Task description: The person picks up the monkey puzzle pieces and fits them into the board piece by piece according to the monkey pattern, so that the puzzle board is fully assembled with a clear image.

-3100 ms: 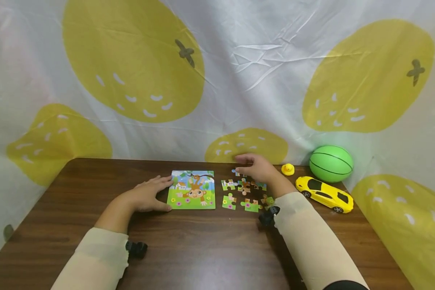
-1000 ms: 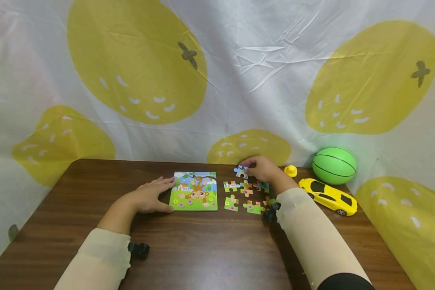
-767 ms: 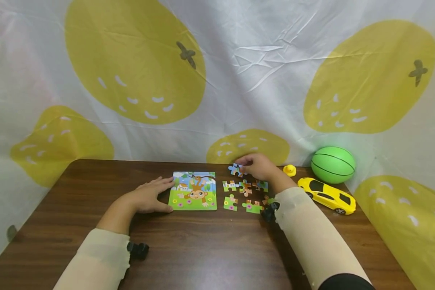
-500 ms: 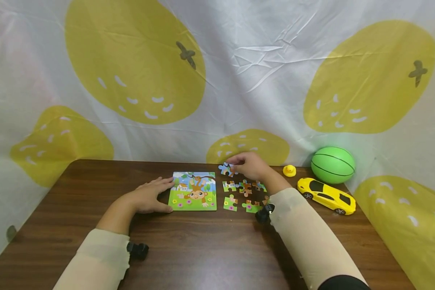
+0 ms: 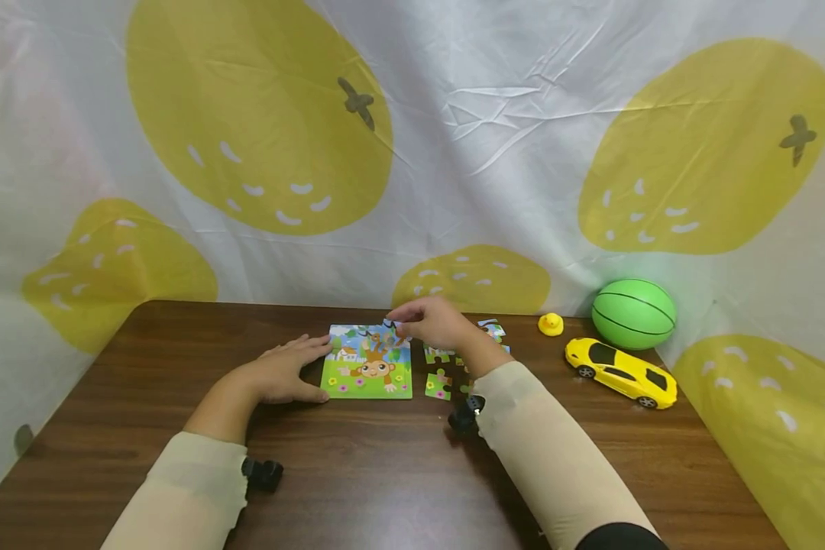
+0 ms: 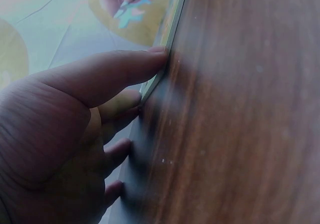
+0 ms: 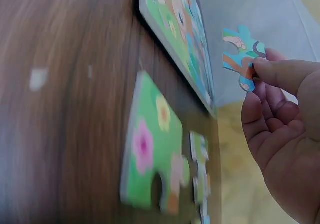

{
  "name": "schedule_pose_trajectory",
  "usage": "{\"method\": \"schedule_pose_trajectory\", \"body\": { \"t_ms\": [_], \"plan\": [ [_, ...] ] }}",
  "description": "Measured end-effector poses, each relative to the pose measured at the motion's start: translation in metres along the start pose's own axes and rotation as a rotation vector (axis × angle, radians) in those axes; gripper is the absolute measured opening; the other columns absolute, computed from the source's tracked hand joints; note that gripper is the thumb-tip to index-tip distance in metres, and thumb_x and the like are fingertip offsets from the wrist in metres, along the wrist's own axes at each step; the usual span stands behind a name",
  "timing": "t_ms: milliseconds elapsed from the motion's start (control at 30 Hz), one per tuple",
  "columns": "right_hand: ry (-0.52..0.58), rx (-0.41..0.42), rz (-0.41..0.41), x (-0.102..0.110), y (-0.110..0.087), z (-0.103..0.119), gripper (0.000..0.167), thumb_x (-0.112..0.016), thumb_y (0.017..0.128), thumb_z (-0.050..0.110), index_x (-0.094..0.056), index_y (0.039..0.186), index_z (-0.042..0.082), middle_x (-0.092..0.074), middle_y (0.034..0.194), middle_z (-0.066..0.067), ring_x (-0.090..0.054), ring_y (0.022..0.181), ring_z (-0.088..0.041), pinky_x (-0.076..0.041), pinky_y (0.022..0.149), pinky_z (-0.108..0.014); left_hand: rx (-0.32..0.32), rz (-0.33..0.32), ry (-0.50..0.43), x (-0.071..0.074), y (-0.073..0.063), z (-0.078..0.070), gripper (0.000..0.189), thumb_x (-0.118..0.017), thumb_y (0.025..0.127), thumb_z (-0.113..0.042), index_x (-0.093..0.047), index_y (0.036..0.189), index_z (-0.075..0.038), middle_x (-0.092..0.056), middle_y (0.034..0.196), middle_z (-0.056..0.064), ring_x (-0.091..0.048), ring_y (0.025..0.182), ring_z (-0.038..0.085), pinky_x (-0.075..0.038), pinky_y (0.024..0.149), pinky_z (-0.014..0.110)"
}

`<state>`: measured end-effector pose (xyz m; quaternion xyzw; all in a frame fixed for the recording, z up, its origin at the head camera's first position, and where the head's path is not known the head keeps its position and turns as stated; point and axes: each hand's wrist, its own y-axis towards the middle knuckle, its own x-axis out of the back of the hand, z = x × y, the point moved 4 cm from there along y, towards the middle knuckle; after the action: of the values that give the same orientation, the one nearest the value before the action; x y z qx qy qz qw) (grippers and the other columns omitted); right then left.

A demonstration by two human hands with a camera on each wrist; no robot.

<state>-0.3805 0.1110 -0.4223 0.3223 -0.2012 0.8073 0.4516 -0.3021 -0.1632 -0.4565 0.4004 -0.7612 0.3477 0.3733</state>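
In the head view a square puzzle board (image 5: 364,387) with a printed monkey lies flat on the table. My left hand (image 5: 282,374) rests at its left side, fingers spread and fairly straight; in the left wrist view the thumb (image 6: 120,72) touches the board's edge. My right hand (image 5: 435,322) is raised over the board's upper right corner. Between thumb and fingers it pinches a blue jigsaw piece (image 7: 237,52), tilted and clear of the board in the right wrist view. Right of the board lie several loose pieces, among them a green flowered piece (image 7: 150,144); the right forearm hides some.
A yellow toy car (image 5: 621,373), a small rubber duck (image 5: 551,325) and a green ball (image 5: 634,313) stand at the table's right back. A white cloth (image 5: 481,176) printed with yellow fruit hangs behind the wooden table (image 5: 378,473).
My right hand has picked up the blue jigsaw piece from the back row and carried it left, over the board's upper right corner. The left hand has stayed at the board's left side.
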Motion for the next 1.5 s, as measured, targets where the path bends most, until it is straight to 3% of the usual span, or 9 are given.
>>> {"method": "schedule_pose_trajectory", "body": {
  "t_ms": [367,667,933,1200,1500],
  "plan": [
    [0.047,-0.01,0.028,-0.027,0.021,0.007,0.029,-0.069,0.105,0.016,-0.077,0.133,0.015,-0.081,0.118,-0.004,-0.077,0.102,-0.015,-0.061,0.086,-0.031,0.0,0.006,0.007,-0.001,0.003,0.001,0.097,-0.079,0.091,-0.054,-0.036,0.169,-0.016,-0.024,0.181,0.007,-0.011,0.168,0.045,-0.012,0.127,0.08],
    [0.084,-0.069,0.056,-0.041,0.03,0.01,0.028,-0.067,0.104,0.007,-0.076,0.131,0.007,-0.08,0.114,-0.012,-0.08,0.088,-0.024,-0.067,0.077,-0.033,-0.001,0.013,-0.009,-0.002,0.002,0.002,0.097,-0.079,0.092,-0.055,-0.035,0.169,-0.017,-0.023,0.181,0.007,-0.01,0.168,0.045,-0.012,0.128,0.079],
    [0.035,-0.095,0.05,-0.043,0.033,0.009,0.03,-0.073,0.101,0.01,-0.076,0.131,0.01,-0.079,0.115,-0.009,-0.078,0.084,-0.017,-0.065,0.078,-0.032,-0.003,0.003,-0.002,-0.001,0.002,0.003,0.097,-0.079,0.091,-0.055,-0.036,0.169,-0.017,-0.024,0.181,0.007,-0.011,0.168,0.045,-0.012,0.127,0.079],
    [-0.037,-0.096,0.061,-0.048,0.039,0.009,0.03,-0.071,0.103,0.013,-0.075,0.133,0.01,-0.08,0.112,-0.008,-0.075,0.083,-0.014,-0.064,0.079,-0.031,0.004,0.005,0.001,-0.001,0.003,0.004,0.097,-0.079,0.091,-0.056,-0.036,0.169,-0.017,-0.023,0.181,0.006,-0.011,0.168,0.045,-0.012,0.128,0.079],
    [-0.109,-0.085,0.065,-0.051,0.04,0.01,0.029,-0.068,0.105,0.014,-0.076,0.133,0.011,-0.064,0.138,-0.012,-0.072,0.092,-0.016,-0.064,0.083,-0.03,0.006,0.009,0.0,-0.002,0.005,0.006,0.098,-0.079,0.091,-0.057,-0.034,0.17,-0.018,-0.022,0.181,0.006,-0.01,0.168,0.044,-0.011,0.128,0.079]
  ]
}}
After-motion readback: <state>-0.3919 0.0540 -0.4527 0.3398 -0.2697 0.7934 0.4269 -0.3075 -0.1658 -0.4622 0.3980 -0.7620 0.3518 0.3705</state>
